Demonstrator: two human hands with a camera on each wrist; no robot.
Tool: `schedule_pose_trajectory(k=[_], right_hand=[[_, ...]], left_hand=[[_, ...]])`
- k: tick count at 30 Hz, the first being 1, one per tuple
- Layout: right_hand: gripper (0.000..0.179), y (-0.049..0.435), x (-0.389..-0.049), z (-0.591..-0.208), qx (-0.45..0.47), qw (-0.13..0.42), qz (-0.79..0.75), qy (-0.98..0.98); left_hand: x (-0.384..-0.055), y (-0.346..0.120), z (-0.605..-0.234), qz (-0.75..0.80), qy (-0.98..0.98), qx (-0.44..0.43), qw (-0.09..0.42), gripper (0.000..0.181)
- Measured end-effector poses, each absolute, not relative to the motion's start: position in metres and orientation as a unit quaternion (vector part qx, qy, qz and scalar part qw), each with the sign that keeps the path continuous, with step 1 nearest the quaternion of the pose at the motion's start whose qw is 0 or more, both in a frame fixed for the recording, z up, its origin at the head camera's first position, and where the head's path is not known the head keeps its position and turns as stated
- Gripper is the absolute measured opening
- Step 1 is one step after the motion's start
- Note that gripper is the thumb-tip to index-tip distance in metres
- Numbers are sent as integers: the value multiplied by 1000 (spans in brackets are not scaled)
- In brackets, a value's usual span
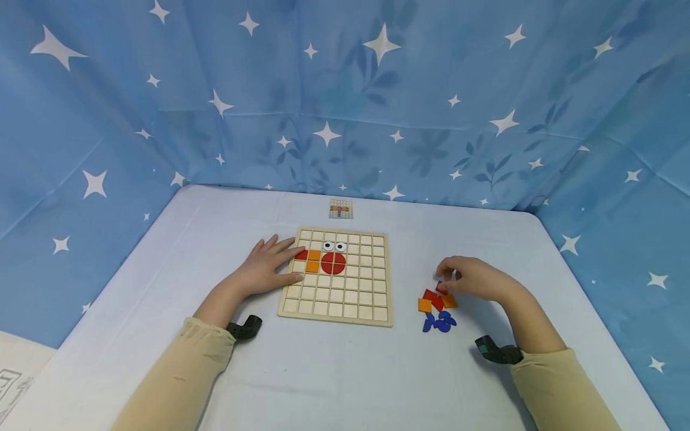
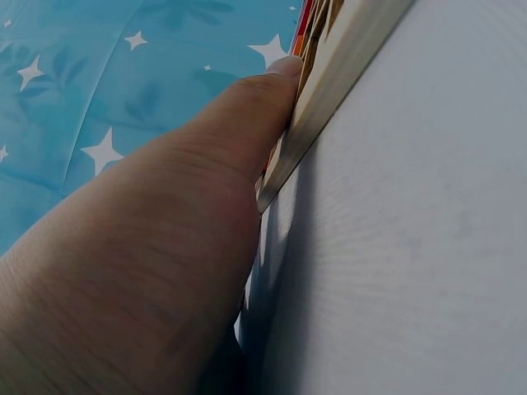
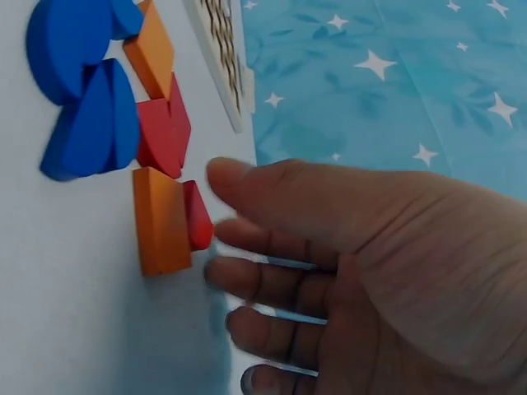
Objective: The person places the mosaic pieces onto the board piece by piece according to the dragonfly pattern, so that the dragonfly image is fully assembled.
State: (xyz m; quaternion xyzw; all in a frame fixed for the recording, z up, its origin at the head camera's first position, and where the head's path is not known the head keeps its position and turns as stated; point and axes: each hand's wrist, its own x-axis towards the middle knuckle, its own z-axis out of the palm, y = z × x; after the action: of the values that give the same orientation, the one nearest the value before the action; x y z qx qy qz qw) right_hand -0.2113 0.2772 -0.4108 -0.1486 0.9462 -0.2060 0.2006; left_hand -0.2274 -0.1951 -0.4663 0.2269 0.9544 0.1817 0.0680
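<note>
My left hand (image 1: pixel 265 267) lies at the left side of a wooden grid board (image 1: pixel 336 310), its fingers spread and its thumb on the board. A fingertip touches a red piece (image 1: pixel 301 255) there; two orange squares (image 1: pixel 313 261) sit beside it. Two red pieces forming a disc (image 1: pixel 333 263) and two eye pieces (image 1: pixel 335 246) lie on the grid. My right hand (image 1: pixel 474 278) reaches over loose pieces, thumb and fingers apart. Just beyond its fingertips is a red piece (image 3: pixel 198 216) against an orange square (image 3: pixel 163 222); whether the index finger touches it, I cannot tell.
Several blue rounded pieces (image 1: pixel 442 324) lie in front of the loose red pieces (image 1: pixel 438 304) and another orange square (image 1: pixel 424 305). A small picture card (image 1: pixel 341 209) lies behind the board on the white table (image 1: pixel 334 377). A blue starry cloth (image 1: pixel 345 90) hangs behind.
</note>
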Motion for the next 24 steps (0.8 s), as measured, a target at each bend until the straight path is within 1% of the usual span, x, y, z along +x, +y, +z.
schedule_pose_trajectory(k=[3, 6, 13, 18, 21, 24], right_hand=[[31, 277, -213, -415, -140, 216, -196, 946], [34, 275, -214, -418, -133, 217, -186, 949], [22, 271, -214, -424, -148, 192, -181, 953], [21, 271, -213, -424, -145, 182, -198, 952], [23, 271, -214, -425, -148, 163, -219, 951], [26, 272, -216, -428, -162, 130, -237, 949]], left_hand=[[-227, -195, -467, 182, 955, 226, 67, 75], [-228, -196, -468, 182, 955, 226, 67, 75], [-229, -196, -468, 182, 955, 225, 69, 76], [-229, -195, -467, 183, 955, 225, 70, 76], [-228, -195, -467, 183, 955, 223, 71, 75], [-228, -195, -467, 182, 955, 223, 71, 75]])
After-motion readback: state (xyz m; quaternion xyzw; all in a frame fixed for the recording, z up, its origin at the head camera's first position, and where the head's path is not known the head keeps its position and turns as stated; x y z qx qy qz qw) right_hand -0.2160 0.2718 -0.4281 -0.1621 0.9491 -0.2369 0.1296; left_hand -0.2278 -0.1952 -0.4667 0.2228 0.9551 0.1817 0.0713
